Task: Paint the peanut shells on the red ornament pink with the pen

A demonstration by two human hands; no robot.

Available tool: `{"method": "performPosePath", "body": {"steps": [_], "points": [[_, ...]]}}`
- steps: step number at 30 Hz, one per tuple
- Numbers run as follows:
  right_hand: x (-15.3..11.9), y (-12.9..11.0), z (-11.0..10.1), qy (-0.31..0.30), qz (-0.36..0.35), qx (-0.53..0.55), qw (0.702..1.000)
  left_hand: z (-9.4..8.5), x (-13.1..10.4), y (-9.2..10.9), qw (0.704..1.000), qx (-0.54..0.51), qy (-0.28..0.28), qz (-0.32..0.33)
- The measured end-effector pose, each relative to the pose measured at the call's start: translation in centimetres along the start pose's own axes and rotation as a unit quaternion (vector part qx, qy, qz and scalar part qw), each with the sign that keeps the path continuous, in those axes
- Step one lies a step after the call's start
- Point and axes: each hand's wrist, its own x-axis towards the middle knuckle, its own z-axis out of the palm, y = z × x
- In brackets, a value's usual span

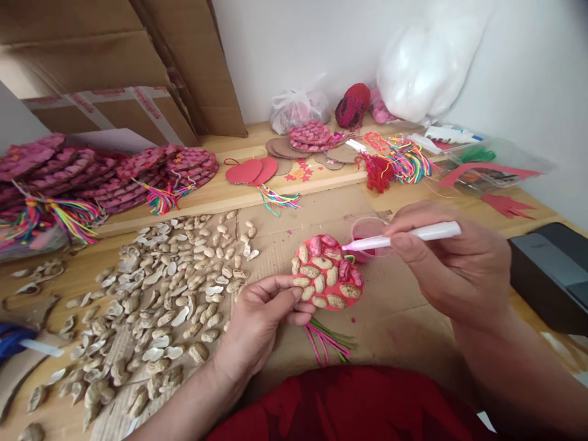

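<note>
Pale wall [294, 49] behind, pale wooden desk [498, 227] along it, flat brown cardboard sheet [273, 245] laid over the near part.

Key relation: brush [420, 234] to disc [313, 260]. From the disc's middle, the brush tip sits at about 1 o'clock, just at the rim; contact or a sliver of air, cannot tell. Brush is white, smooth, pen-shaped, its long axis running near enough 9 to 3 o'clock, pink tip toward 9.

Right hand [448, 266], at 3 o'clock of the disc, has its grip closed on the brush, thumb and fingers pinching the handle. Left hand [266, 315], at 8 o'clock and nearer the disc, grips its edge, thumb on top. Disc held above the sheet.

Disc: flat, round, red, covered with ridged oval peanut shells; most bare tan, several pink toward 12 and 3 o'clock. Pink and green strands [328, 340] trail below toward 5 o'clock.

Clear cup [367, 219] with deep pink liquid at 2 o'clock. Loose shells [182, 315], dry, pitted, some split, scattered at 9 o'clock.
</note>
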Motion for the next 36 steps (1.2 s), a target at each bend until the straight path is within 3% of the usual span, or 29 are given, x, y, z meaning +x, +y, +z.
{"method": "performPosePath", "body": {"steps": [8,21,24,28,30,33,36], "points": [[-0.1,0.4,0.1,-0.081,-0.017,0.011,0.997,-0.2,0.0,-0.2,0.998,0.052,-0.005,0.019],[0.1,0.5,-0.1,-0.113,-0.032,-0.006,0.993,-0.3,-0.1,0.0,0.995,0.094,0.008,0.025],[0.3,0.4,-0.4,-0.09,-0.016,0.004,0.996,-0.4,0.0,0.0,0.995,0.1,0.01,0.023],[0.8,0.6,-1.1,0.038,0.017,-0.05,0.998,-0.4,0.1,0.2,0.994,0.105,0.008,0.024],[0.9,1.2,-1.5,0.068,0.043,-0.108,0.991,-0.3,0.1,0.2,0.994,0.11,0.004,0.023],[0.9,2.2,-1.8,0.014,0.08,-0.186,0.979,-0.3,0.2,0.2,0.993,0.112,0.006,0.023],[0.7,2.8,-1.6,-0.03,0.07,-0.217,0.973,-0.4,0.2,0.1,0.993,0.113,0.008,0.023]]}}
